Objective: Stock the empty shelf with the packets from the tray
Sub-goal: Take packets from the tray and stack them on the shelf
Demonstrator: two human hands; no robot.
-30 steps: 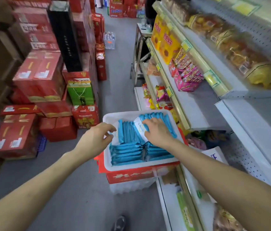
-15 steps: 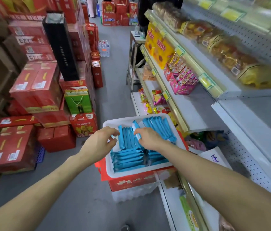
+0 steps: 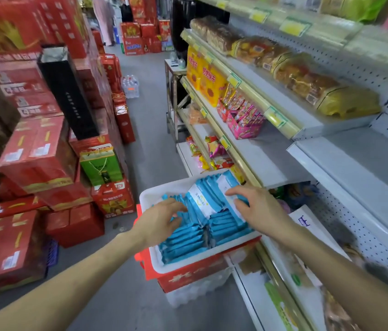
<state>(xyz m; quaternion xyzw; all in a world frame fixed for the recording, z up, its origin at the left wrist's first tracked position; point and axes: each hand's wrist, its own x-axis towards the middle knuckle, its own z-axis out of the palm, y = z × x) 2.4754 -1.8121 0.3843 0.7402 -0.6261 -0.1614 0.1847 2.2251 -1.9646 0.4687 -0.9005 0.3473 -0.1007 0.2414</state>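
**Blue foil packets point(image 3: 183, 240) handled in a white plastic tray point(image 3: 169, 186)**

Grey floor point(image 3: 145, 144) is left open as a narrow aisle between stacked red cardboard boxes point(image 3: 38, 154) and the shelving. The tray is set on a red printed carton point(image 3: 188, 278) at the aisle's right edge, just beside the beige front strip point(image 3: 243, 161) of the shelves. Up and to the right, the flat grey metal shelf point(image 3: 360, 168) is seen bare, backed by perforated white panels, well apart from the tray.

The packets are thin, glossy and crimped at their ends. Some are stacked flat at the near end; others stand on edge (two tilted ones show white faces).

The left hand point(image 3: 157, 220) is laid on the upright packets with bent fingers; whether anything is gripped cannot be told. The right hand point(image 3: 259, 209) is curled over the tilted white-faced packets, which are held between fingers and thumb.

Goods on the lowest shelves are blurred, and the tray's right wall is hidden by the right hand.
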